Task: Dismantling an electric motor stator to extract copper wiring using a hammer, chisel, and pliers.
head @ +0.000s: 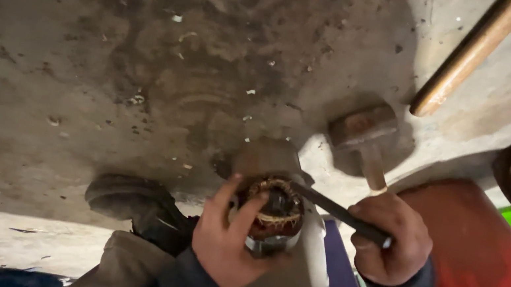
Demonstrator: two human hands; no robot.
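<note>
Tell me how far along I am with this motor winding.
Done: nothing clearly finished shows. In hand: left hand grips the motor stator; right hand holds a dark metal rod against its copper winding. Left: the winding is still in the core; the hammer lies unused on the floor.

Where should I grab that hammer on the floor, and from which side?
Probably best by its wooden handle, not the heavy block head. The hammer lies flat on the concrete floor with the handle pointing toward the person, just above the right hand, so reach in from the near side and wrap your fingers around it.
</note>
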